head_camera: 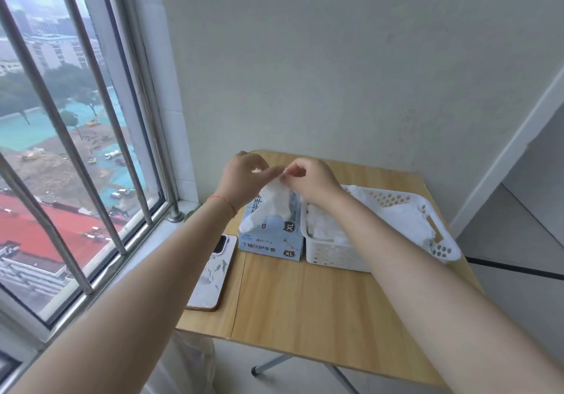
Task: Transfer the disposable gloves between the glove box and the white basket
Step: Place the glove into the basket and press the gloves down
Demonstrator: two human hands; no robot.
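Both hands were raised over the glove box (271, 235), which stood on the wooden surface (305, 302) touching the left wall of the white basket (345, 259). The left hand (244, 177) and the right hand (311, 180) each pinched the top edge of one white disposable glove (276, 201) between thumb and fingertips, the remaining fingers curled. That glove hung from the pinch down over the top of the box; its lower end draped onto the near left corner of the box. Whether it was being drawn out of the opening or fed back in could not be told from this view, as the opening was covered by the glove and the hands. The basket already held a loose heap of gloves (406, 219), spread across most of its floor, so a good share of the transfer appeared done if the direction was box to basket. How many gloves remained inside the box could not be seen. Judged remaining: carry this glove across to its destination, release it, then repeat for the rest. A phone (213, 274) lay face down on the near left of the surface, beside the window sill (152, 241), apart from the work.
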